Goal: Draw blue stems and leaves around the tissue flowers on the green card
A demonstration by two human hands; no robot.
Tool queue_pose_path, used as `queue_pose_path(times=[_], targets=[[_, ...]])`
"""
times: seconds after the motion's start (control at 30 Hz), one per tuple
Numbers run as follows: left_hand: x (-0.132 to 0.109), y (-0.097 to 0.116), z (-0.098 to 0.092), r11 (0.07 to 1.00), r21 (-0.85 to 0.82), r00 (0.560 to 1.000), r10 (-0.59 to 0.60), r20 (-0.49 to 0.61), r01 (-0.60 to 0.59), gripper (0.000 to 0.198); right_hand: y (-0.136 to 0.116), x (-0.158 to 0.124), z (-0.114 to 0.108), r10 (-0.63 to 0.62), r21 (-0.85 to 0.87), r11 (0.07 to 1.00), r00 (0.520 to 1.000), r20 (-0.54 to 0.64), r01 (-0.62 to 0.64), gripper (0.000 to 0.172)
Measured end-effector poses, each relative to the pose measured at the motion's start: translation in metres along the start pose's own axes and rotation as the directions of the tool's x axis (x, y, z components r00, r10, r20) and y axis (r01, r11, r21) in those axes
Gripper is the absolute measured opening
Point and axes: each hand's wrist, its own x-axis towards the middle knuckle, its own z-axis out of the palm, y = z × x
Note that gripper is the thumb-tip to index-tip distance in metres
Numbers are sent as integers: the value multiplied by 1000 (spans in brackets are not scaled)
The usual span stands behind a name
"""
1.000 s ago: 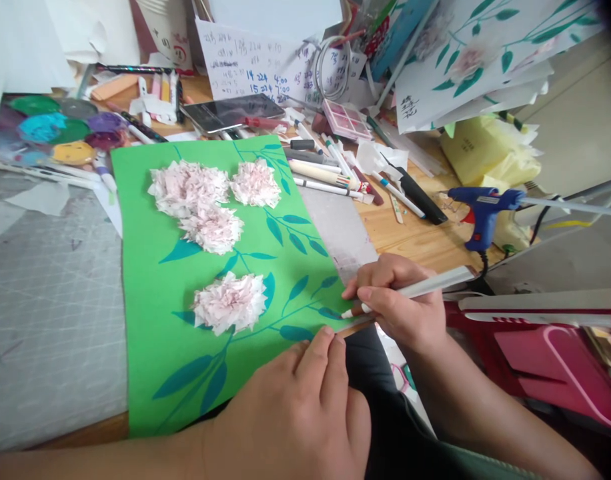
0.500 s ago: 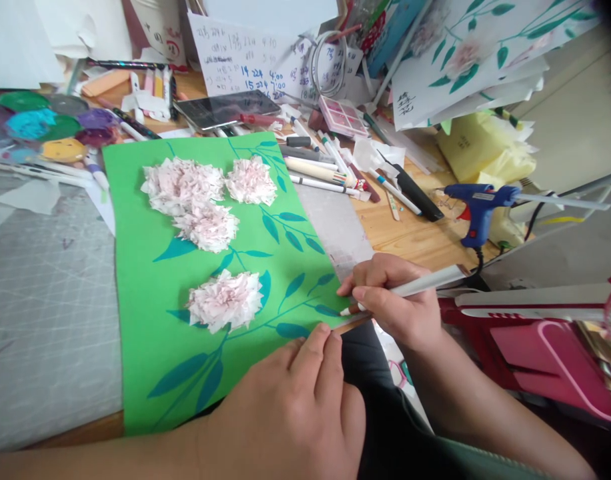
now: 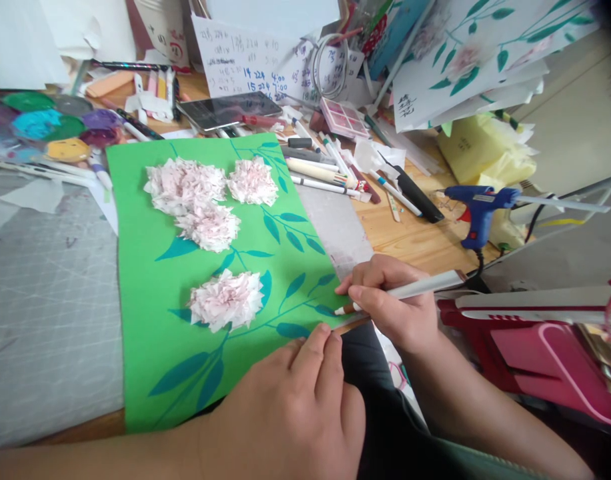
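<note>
A bright green sheet (image 3: 150,280) bears painted teal stems and leaves and several ruffled pale pink paper flowers (image 3: 226,301). My right hand (image 3: 398,300) grips a white marker pen (image 3: 420,287) with a brown collar, its tip at a teal leaf (image 3: 325,310) near the sheet's right edge. Across the lower right edge of the sheet lies my left hand (image 3: 295,400), two fingers stretched out and pressing down, the others bent. Its thumb is hidden from view.
Pens, a phone (image 3: 230,110) and a pink palette (image 3: 343,117) crowd the back. A blue glue gun (image 3: 480,207) stands at the right. Paint blobs (image 3: 35,125) lie at the left, beyond a grey cutting mat (image 3: 50,320). A flower picture (image 3: 465,67) leans at upper right.
The marker's tip has slid slightly left along the leaf by the sheet's right edge. My left hand stays in place on the sheet.
</note>
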Motion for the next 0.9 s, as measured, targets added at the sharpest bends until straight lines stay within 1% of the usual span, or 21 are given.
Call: queue_pose_path(times=[0.1,0.33,0.43,0.53,0.6,0.73,0.8,0.9], targets=[[0,-1,-1,1000,10,1000,11,-1,-11,12,0,0,0,-3,0,1000,1000,0,3,28],[2,-1,-2,1000,20,1000,15,-4,-15,6,3,2,2,5,18,1000,999,-43,-4,28],[3,-1,-1,1000,20,1000,14,-23,-13,6,3,2,2,9,32,999,999,-44,-8,28],[3,-3,-2,1000,22,1000,10,-25,-9,5,2,1,3,8,-7,1000,999,-46,-8,27],[2,-4,-2,999,28,999,36,-16,-36,4,1,0,3,5,-41,999,999,-38,-6,26],[0,-5,-3,998,35,999,50,13,-51,11,1,0,2,3,-55,998,1000,2,-2,25],[-3,-4,-2,999,28,999,29,20,-30,15,1,0,2,0,-53,999,1000,-7,-1,26],[-5,-3,-2,1000,21,1000,-3,-9,3,20,2,0,2,6,-66,998,999,-40,-8,27]])
